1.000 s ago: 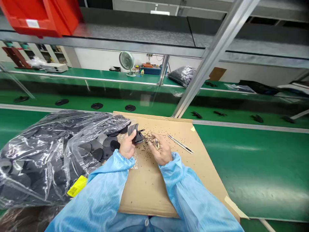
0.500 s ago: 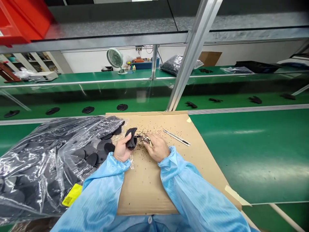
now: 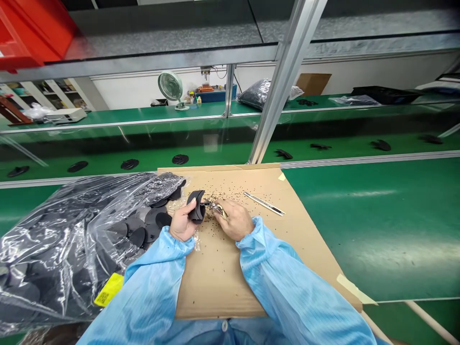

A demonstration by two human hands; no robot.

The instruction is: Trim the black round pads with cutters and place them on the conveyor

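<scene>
In my left hand (image 3: 182, 223) is a curved black plastic part (image 3: 196, 207), gripped with the thumb on its near face. My right hand (image 3: 234, 219) is closed around a pair of pliers or nippers (image 3: 220, 210) with pale yellowish handles. The tool's jaws reach toward a thin piece sticking out from the black part; whether they touch it is too small to tell. Tiny black bits (image 3: 230, 189) lie scattered over the cardboard sheet (image 3: 223, 282) around both hands. A slim utility knife (image 3: 264, 203) rests on the cardboard, right of my right hand.
A clear plastic bag (image 3: 72, 239) full of black discs lies at the left, its mouth near my left hand. Beyond the cardboard, spaced black parts (image 3: 180, 159) lie on a green conveyor belt (image 3: 215, 148). A metal post (image 3: 283, 91) rises behind the work area.
The view has shifted slightly. My right hand and the tool have drawn back a little to the right from the black part; my left hand keeps its hold.
</scene>
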